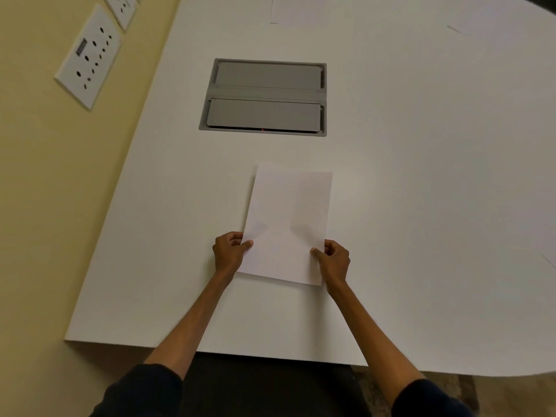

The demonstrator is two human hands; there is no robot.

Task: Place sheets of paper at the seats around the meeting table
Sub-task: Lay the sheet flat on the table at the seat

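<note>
My left hand (229, 252) pinches the near left edge of a plain white rectangular sheet of paper (288, 224), thumb on top and fingers curled beneath; my right hand (334, 260) pinches the near right edge the same way. Both grips sit about level with each other, neither nearer the sheet than the other. From the grips the sheet runs straight away from me, its long axis pointing toward the far side, tilted slightly to the right. Its near edge casts a thin shadow, so I judge it is just above or barely touching the broad white desk (421, 182); I cannot tell which. Beyond the sheet's far edge, well apart, lies a grey rectangular cable hatch (264, 97) set into the desk. Farther still, another white sheet (301, 10) lies at the opposite seat. Next I judge I only need to lower and let go.
</note>
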